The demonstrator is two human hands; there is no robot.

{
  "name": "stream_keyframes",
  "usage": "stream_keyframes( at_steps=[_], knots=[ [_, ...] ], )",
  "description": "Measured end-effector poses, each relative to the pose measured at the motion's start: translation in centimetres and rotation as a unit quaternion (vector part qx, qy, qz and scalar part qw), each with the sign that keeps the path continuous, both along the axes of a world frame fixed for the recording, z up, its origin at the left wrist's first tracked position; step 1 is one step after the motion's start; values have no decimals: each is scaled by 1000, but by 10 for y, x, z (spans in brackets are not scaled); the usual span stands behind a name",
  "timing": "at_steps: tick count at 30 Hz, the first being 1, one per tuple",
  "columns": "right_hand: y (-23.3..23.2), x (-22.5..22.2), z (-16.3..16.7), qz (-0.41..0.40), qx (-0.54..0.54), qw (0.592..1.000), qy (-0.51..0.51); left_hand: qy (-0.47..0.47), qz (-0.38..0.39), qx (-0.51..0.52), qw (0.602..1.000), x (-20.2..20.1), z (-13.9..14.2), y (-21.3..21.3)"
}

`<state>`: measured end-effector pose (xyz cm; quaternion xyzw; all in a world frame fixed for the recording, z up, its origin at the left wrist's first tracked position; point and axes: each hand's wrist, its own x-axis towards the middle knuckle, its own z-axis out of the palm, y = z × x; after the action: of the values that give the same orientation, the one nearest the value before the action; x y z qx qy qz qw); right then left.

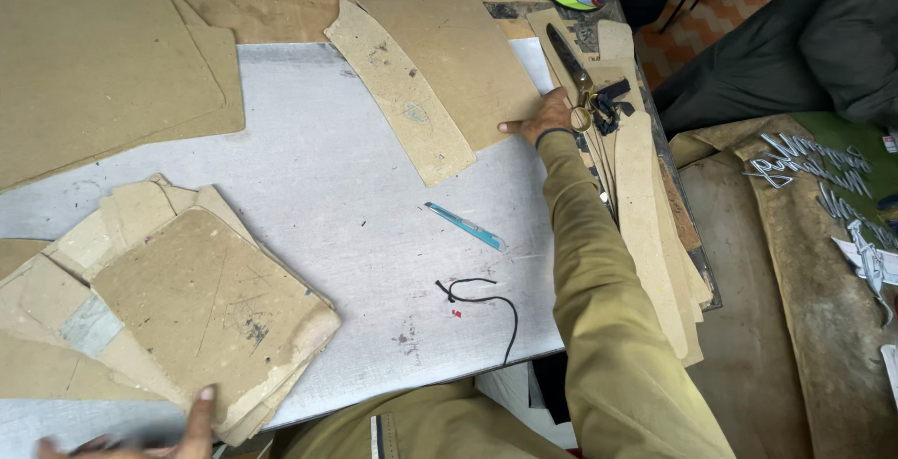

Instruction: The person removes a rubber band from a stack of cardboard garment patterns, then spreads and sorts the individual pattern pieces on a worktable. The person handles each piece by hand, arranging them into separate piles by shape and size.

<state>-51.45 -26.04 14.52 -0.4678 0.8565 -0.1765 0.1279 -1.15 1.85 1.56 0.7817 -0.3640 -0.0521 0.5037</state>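
My right hand point(545, 118) reaches across the grey metal tabletop point(355, 197) to the far right. Its thumb is spread on a large brown cardboard sheet point(449, 38). Its fingers are at the brass handles of a pair of scissors point(572, 68), which lies on a stack of long cardboard strips point(645, 206); the back of the hand hides whether they grip it. My left hand point(182, 431) is at the bottom left, blurred, fingers apart, with its thumb against the near edge of a pile of worn cardboard pieces point(196, 305).
A blue utility knife point(465, 226) and a loop of black cord point(482, 300) lie mid-table. More cardboard sheets point(103, 66) cover the far left. A narrow cardboard piece point(402, 94) lies beside the large sheet. Metal script emblems point(823, 174) rest on a surface at right.
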Motion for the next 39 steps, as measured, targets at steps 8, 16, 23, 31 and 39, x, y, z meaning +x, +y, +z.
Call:
stream_keyframes(
  at_steps=[8,16,23,31,39],
  knots=[
    [43,-12,-39,26,-121,902,-414,-110,-469,133,866,-131,85,-79],
    [124,-18,-77,-34,-160,817,-554,-237,-580,258,735,-237,89,-177],
    [178,-23,-103,-36,-185,824,-535,-281,-607,252,699,-228,61,-148],
    [182,50,-47,200,-118,956,180,-347,-578,322,664,-241,96,-146],
    [106,76,-36,268,-40,942,-200,176,-566,308,744,-234,113,-175]
  ],
)
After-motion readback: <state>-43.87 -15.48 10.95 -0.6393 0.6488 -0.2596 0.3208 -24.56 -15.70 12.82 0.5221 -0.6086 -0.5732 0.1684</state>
